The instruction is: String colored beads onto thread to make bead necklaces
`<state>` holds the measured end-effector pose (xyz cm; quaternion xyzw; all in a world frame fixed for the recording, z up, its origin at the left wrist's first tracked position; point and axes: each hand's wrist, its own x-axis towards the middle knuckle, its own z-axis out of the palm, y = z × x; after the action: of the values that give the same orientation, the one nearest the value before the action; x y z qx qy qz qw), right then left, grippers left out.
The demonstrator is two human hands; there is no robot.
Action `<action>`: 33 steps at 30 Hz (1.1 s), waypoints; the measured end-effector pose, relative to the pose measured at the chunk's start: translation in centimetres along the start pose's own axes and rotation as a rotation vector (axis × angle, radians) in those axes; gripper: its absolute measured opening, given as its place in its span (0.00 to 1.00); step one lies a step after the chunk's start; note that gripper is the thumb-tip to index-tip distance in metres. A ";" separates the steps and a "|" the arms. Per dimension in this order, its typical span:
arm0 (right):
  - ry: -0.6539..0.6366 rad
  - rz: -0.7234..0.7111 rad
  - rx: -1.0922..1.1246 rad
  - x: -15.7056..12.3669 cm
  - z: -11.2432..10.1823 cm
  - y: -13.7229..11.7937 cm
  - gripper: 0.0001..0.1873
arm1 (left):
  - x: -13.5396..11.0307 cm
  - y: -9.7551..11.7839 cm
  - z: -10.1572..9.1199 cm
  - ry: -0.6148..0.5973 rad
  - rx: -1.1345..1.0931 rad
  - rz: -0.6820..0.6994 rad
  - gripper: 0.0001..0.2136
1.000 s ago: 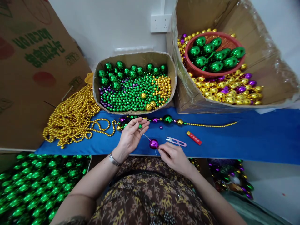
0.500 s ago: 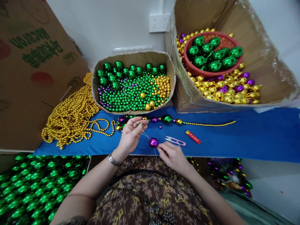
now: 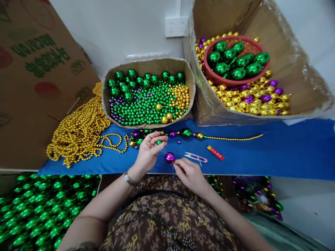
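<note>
My left hand (image 3: 149, 152) is curled, its fingertips pinching a thin string beside a small green bead (image 3: 159, 142). A shiny purple ball bead (image 3: 169, 157) hangs on that string between my hands. My right hand (image 3: 188, 172) is closed, pinching the string just right of the purple ball. Both hands hover over the near edge of a blue cloth (image 3: 274, 150). Behind them lies a partly strung strand (image 3: 183, 133) of purple, green and gold beads that ends in a thin gold bead chain (image 3: 235, 139).
Thread snips (image 3: 196, 158) and a red lighter (image 3: 215, 152) lie right of my hands. A cardboard tray (image 3: 192, 87) holds mixed beads. A big box (image 3: 300, 69) holds gold balls and a red bowl (image 3: 264, 71) of green ones. Gold strands (image 3: 78, 132) pile up at left; green balls (image 3: 39, 209) fill a bin below.
The purple ball has slid a little up and left along the string toward my left hand. My right hand followed it, and a small green bead now shows at my left fingertips.
</note>
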<state>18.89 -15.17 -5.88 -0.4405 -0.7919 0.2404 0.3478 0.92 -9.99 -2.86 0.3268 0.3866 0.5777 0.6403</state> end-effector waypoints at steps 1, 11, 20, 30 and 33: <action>0.039 0.000 -0.020 0.0 0.0 0.2 0.09 | 0.1 0.2 -0.2 -0.042 0.007 -0.016 0.21; 0.150 0.001 -0.085 0.0 -0.6 1.2 0.07 | 4.1 0.2 -5.1 -0.374 1.433 0.303 0.11; 0.130 0.005 -0.106 -0.1 -0.7 1.4 0.08 | 4.5 -0.6 -5.2 -0.300 1.214 0.237 0.10; 0.058 -0.043 -0.149 -0.4 -0.2 1.9 0.09 | 2.8 1.5 -3.4 0.014 -0.044 -0.229 0.13; 0.050 -0.043 -0.159 -0.4 -0.1 2.0 0.09 | 2.7 1.4 -3.3 0.011 -0.067 -0.224 0.12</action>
<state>20.19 -14.53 -7.32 -0.4558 -0.8087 0.1580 0.3364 -2.56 -7.21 -3.64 0.2570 0.4048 0.5170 0.7091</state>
